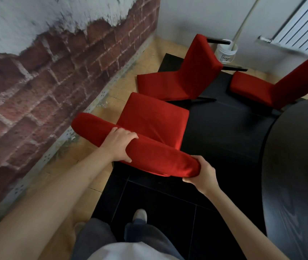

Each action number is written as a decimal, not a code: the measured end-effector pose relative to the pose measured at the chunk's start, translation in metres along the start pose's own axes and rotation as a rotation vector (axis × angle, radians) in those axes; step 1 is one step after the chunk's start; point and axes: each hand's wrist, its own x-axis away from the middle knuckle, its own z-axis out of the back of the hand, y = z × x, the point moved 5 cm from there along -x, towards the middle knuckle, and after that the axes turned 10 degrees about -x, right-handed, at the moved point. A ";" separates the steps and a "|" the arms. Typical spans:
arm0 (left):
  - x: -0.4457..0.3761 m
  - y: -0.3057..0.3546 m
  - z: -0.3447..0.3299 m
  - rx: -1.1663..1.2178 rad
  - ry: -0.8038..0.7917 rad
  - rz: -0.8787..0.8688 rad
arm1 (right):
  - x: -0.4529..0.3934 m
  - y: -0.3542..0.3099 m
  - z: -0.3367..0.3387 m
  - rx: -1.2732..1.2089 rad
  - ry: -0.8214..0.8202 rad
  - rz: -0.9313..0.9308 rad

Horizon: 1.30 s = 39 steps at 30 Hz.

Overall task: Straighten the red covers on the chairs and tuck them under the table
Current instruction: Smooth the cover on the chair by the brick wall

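Observation:
The nearest chair [155, 119] wears a red cover and stands just in front of me, its backrest top [149, 152] towards me. My left hand [120, 145] grips the middle of that backrest top, fingers curled over it. My right hand [201, 175] grips its right end. Two more red-covered chairs stand farther off: one [183, 74] in the middle and one [273, 87] to the right. The dark round table [299, 166] fills the right side, apart from all three chairs.
A brick-pattern wall [46, 81] runs along the left, close to the near chair. A white bucket [225, 53] with a pole stands in the far corner under a radiator [303, 25]. Black floor tiles [168, 203] lie under my feet.

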 end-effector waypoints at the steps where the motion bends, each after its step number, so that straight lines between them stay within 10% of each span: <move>1: 0.001 0.000 -0.001 -0.028 0.001 0.014 | -0.001 -0.001 0.000 0.010 -0.023 -0.004; 39: 0.155 0.020 -0.044 -0.125 0.045 0.078 | 0.105 0.000 -0.057 0.254 -0.207 0.050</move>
